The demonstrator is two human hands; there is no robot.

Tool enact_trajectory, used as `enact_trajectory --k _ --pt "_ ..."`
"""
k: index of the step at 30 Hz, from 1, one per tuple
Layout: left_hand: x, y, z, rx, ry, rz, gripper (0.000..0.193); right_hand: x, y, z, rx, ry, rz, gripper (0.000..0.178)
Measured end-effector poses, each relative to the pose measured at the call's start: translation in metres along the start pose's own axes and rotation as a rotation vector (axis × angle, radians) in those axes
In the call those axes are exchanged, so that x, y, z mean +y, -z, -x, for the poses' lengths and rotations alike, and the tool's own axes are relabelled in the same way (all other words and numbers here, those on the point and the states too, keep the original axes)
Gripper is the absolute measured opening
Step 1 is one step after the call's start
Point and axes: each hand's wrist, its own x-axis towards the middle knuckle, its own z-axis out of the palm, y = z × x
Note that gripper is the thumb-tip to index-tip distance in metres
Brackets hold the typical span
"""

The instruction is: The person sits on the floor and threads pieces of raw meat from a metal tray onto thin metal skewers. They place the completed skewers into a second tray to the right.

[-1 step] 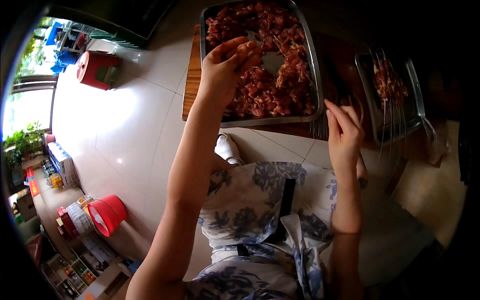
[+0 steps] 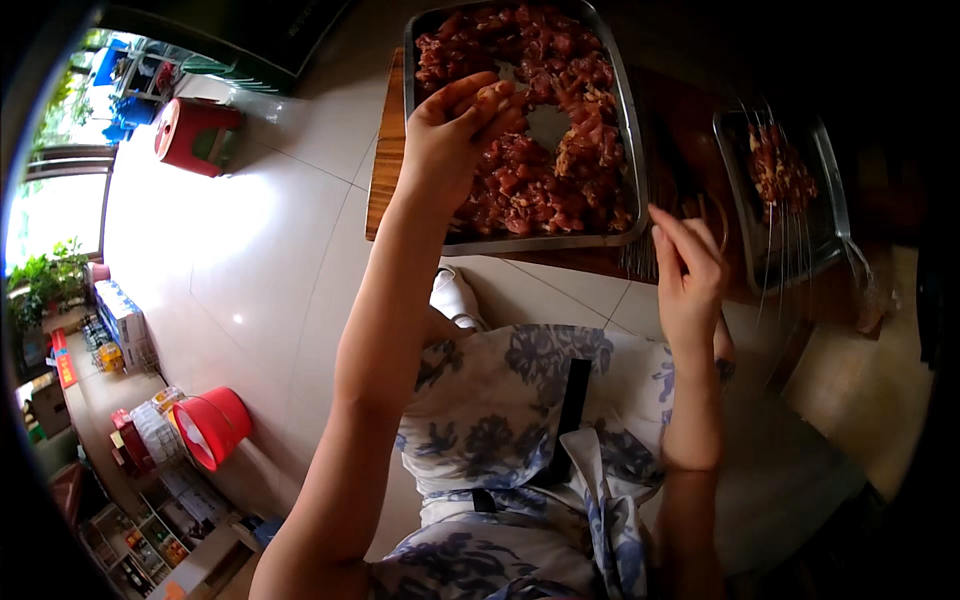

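Note:
A large metal tray [image 2: 640,150] holds many small pieces of raw red meat [image 2: 525,190], with bare metal showing mid-tray. My left hand [image 2: 455,125] is over its left side, fingers bent in together; whatever they hold blends with the meat behind. Just off the tray's near right corner, my right hand [image 2: 690,265] has thumb and forefinger drawn close, other fingers curled. Anything between them is too thin to make out. Beside that hand lies a bundle of thin metal skewers [image 2: 638,258]. Farther right, a smaller metal tray [image 2: 735,165] carries several skewers threaded with meat [image 2: 780,170].
The large tray rests on a wooden board [image 2: 385,160] on a dark table. A clear plastic bag [image 2: 870,290] hangs by the small tray. On the tiled floor at left stand a red stool [image 2: 195,138] and a red bucket [image 2: 215,425], with boxes and shelves beyond.

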Motion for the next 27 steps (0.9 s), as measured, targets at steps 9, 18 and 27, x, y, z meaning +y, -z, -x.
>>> enact_trajectory --k 9,18,27 --pt "0.001 0.002 -0.007 0.000 -0.072 0.090 0.033 -0.007 -0.004 0.005 -0.133 -0.067 -0.162 0.018" --pt "-0.009 -0.007 -0.004 0.017 -0.135 0.203 0.027 -0.008 -0.010 0.011 -0.085 -0.090 -0.122 0.017" --pt "-0.010 -0.003 0.000 -0.158 -0.015 0.230 0.029 0.001 -0.024 0.018 -0.090 -0.134 -0.253 0.016"
